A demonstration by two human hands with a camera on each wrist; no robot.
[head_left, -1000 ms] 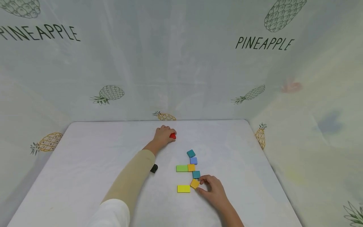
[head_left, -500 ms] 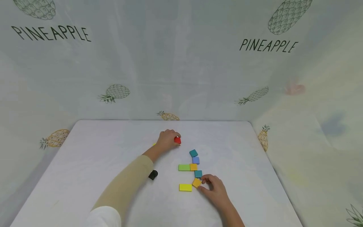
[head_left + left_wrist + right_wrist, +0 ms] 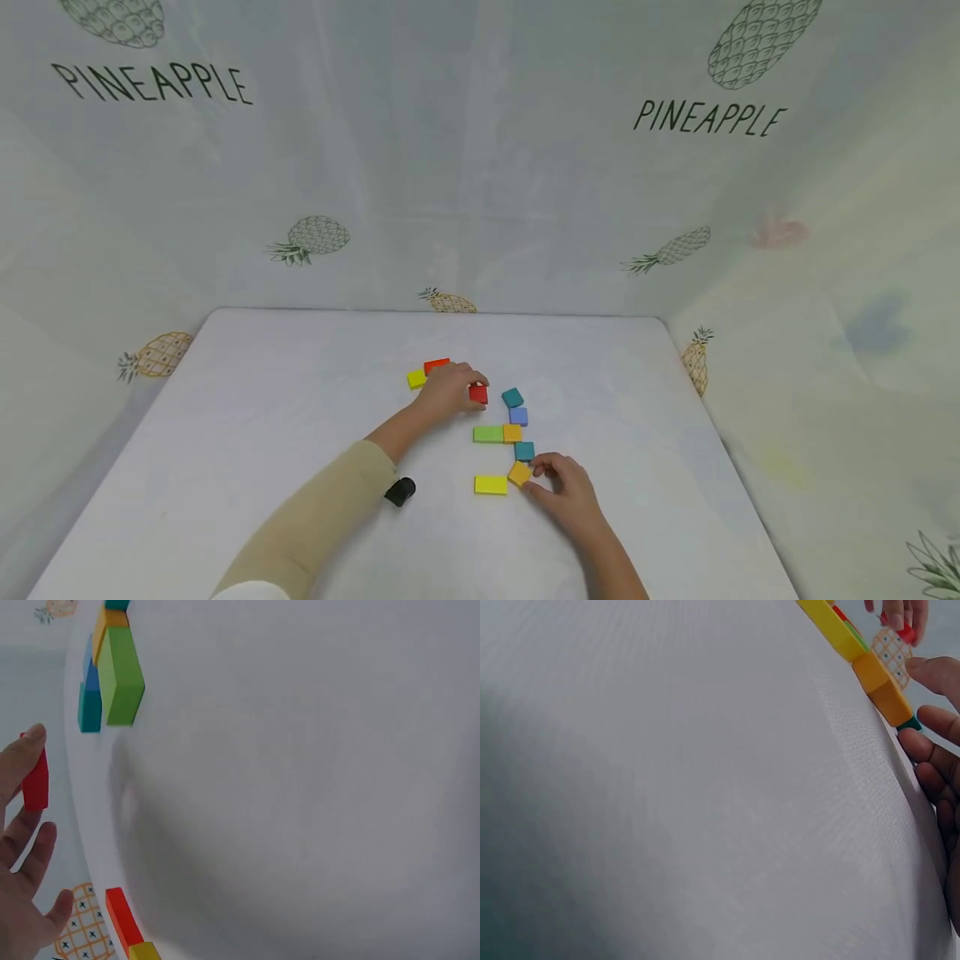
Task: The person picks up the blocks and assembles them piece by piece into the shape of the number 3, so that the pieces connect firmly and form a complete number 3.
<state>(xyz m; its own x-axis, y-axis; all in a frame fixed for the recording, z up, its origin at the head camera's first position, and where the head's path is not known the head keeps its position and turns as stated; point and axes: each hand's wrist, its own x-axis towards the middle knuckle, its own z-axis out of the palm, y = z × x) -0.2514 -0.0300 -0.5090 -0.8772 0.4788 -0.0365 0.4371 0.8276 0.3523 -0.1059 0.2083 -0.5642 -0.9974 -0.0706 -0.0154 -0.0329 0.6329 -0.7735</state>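
Note:
My left hand (image 3: 446, 390) pinches a red block (image 3: 478, 395) between thumb and fingertips; the left wrist view shows this red block (image 3: 36, 784) raised over the white table. By the near end of a row of blocks, my right hand (image 3: 572, 498) has its thumb and loosely bent fingers close beside a tilted orange block (image 3: 520, 474). Farther up the row come a teal block (image 3: 524, 452), another orange block (image 3: 512, 433) with a long green block (image 3: 488, 434) against it, a blue block (image 3: 518, 416) and a turned teal block (image 3: 512, 397). A yellow block (image 3: 491, 485) lies left of the tilted one.
Behind the left hand lie another red block (image 3: 437, 365) and a small yellow block (image 3: 416, 380). A small black object (image 3: 401, 492) lies beside the left sleeve (image 3: 315, 517). The white table (image 3: 637, 400) meets a pineapple-print cloth (image 3: 480, 192) at its back.
My left hand has brought the red block nearer and slightly right, toward the row's far end, uncovering the red and yellow blocks behind it. The right hand stays by the tilted orange block.

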